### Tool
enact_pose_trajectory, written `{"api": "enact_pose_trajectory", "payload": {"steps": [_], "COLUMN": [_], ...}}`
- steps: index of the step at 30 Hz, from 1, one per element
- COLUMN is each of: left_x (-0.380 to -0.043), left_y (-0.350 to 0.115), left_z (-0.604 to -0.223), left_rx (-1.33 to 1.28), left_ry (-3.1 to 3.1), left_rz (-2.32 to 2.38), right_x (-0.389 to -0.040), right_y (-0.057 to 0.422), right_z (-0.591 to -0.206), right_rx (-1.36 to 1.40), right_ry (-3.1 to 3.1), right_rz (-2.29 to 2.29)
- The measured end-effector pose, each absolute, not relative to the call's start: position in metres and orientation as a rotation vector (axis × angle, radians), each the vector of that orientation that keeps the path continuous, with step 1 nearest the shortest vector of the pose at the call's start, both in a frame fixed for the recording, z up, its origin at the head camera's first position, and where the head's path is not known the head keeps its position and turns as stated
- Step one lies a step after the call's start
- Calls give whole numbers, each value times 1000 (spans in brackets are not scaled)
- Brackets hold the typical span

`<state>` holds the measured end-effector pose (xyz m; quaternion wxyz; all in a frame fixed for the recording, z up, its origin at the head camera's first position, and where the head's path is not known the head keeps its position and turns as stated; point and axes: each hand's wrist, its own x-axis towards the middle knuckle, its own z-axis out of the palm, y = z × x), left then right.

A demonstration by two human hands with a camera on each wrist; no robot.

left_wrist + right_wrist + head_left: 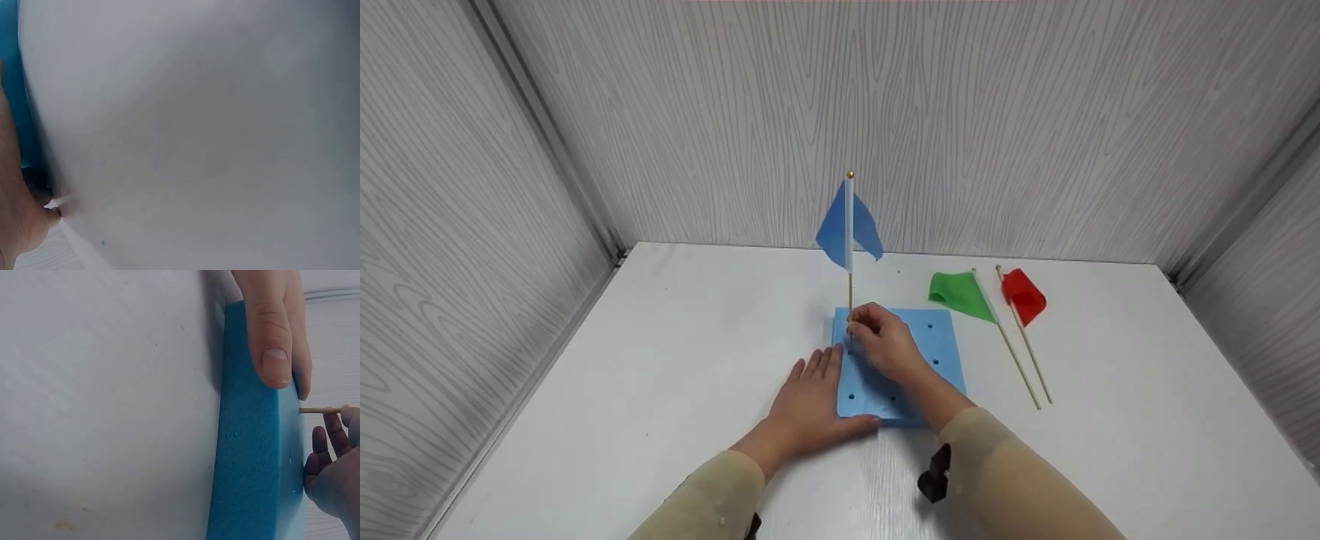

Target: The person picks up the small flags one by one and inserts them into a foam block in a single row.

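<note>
A blue flag (pixel 833 229) on a thin wooden stick stands upright over the light-blue foam board (pixel 911 390), its stick's lower end at a hole near the board's left edge. My right hand (pixel 885 345) pinches that stick (pixel 318 410) low down, between thumb and fingers. Along the board's left side and front corner lies my left hand (pixel 810 405), fingers straight, its thumb (pixel 274 363) against the front edge. In the left wrist view, only part of the left hand (pixel 19 208) shows beside the board's blue side (pixel 19 112).
Right of the board, a green flag (pixel 964 295) and a red flag (pixel 1024 296) lie on the white table (pixel 697 322), their sticks pointing toward the front. Several holes dot the board. Grey wood-grain panels (pixel 735 112) enclose the table at the back and sides.
</note>
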<state>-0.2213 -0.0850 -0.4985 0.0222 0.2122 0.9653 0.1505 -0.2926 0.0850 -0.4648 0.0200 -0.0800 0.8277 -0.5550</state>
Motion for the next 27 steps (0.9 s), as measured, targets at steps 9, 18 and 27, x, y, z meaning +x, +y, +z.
{"api": "enact_pose_trajectory", "payload": {"steps": [9, 18, 27], "left_x": [-222, -222, -222], "left_y": [-84, -85, -85], "left_z": [-498, -499, -499], "left_rx": [663, 680, 652], "left_ry": [2993, 2995, 2980], "left_rz": [457, 496, 508], "right_x": [-294, -291, -289], "right_y": [86, 87, 96], "right_z": [-464, -463, -459], "right_rx": [-217, -322, -320], "right_ry": [2550, 2531, 2533], "right_rz": [-1733, -1775, -1775]}}
